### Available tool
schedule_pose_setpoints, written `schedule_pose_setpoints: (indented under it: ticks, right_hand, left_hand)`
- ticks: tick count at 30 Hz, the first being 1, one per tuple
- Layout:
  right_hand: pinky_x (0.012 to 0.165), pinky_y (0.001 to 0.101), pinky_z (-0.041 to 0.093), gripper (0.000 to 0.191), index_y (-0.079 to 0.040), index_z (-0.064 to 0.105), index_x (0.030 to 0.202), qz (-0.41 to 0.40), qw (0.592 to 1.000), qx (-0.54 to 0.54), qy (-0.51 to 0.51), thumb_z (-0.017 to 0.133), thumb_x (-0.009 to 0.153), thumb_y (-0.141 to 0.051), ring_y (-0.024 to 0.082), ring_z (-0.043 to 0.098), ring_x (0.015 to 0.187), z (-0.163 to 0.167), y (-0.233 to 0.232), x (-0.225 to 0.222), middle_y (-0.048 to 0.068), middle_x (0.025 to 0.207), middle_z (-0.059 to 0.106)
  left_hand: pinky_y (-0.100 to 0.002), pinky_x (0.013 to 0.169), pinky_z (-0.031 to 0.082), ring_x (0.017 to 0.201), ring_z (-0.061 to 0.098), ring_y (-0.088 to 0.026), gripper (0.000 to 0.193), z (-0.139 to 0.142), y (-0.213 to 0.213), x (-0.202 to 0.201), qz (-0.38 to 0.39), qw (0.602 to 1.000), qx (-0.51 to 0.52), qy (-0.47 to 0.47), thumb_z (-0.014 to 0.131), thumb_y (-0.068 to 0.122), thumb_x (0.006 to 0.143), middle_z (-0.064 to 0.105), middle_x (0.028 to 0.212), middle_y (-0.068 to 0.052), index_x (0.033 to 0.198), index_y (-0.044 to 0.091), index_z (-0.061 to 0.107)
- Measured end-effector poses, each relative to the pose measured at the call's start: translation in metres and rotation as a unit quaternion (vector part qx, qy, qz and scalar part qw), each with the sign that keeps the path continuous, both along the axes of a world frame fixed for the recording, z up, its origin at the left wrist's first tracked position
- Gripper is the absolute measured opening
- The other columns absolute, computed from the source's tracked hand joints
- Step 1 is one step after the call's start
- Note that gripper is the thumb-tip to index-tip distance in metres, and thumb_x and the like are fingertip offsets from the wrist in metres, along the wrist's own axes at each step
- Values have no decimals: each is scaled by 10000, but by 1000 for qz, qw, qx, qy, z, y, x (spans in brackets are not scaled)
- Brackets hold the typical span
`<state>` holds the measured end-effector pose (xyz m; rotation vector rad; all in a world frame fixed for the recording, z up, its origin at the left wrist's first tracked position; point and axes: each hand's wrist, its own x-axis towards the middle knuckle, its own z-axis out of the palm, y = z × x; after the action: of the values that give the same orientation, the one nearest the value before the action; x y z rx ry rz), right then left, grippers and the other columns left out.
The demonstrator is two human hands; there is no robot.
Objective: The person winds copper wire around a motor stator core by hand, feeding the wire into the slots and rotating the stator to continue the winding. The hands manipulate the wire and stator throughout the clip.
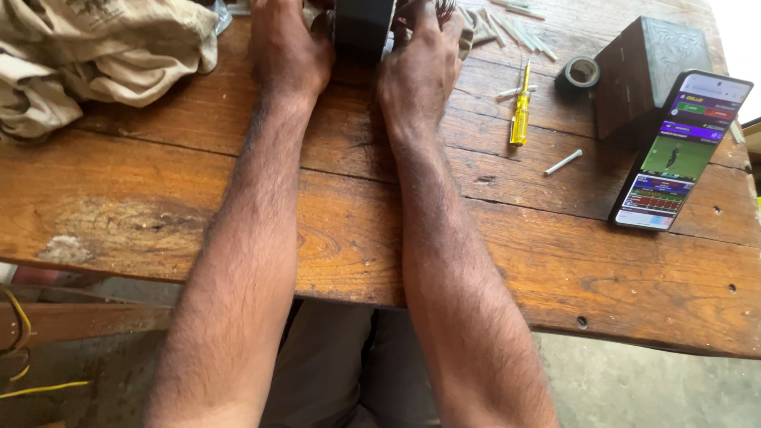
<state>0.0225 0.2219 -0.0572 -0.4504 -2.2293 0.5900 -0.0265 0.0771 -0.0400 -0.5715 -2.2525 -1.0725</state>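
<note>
Both hands flank the dark cylindrical part (363, 28) at the far edge of the worktop (333, 230), cropped by the frame top, so I can't tell its long axis. Left hand (289, 51) presses its left side, right hand (420, 67) its right; each grip cupped against it, fingers mostly hidden. Equal reach. Yellow screwdriver (521, 115) lies right of the right hand.
</note>
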Motion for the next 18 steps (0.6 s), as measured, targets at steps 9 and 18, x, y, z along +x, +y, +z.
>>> schedule_pose_setpoints:
  ticks: [9,18]
  right_hand:
    - [884,470,641,526,45,624,1266,-5,998,-59,-9,520,772,191,354,660,1010,-7,0,-4,286,1216,555]
    - [861,496,598,518,31,667,1257,5,999,-38,19,539,771,156,347,654,931,7,-14,13,249,1114,598]
  left_hand:
    - [-526,915,592,1249,551,-442,636,3,1,2,13,999,-21,-22,841,-50,775,592,1341,-215,1364,20,612]
    - [-550,1096,423,1357,401,-546,740,2,-3,1,23,996,-49,-66,810,-73,711,441,1459,-354,1407,-11,564]
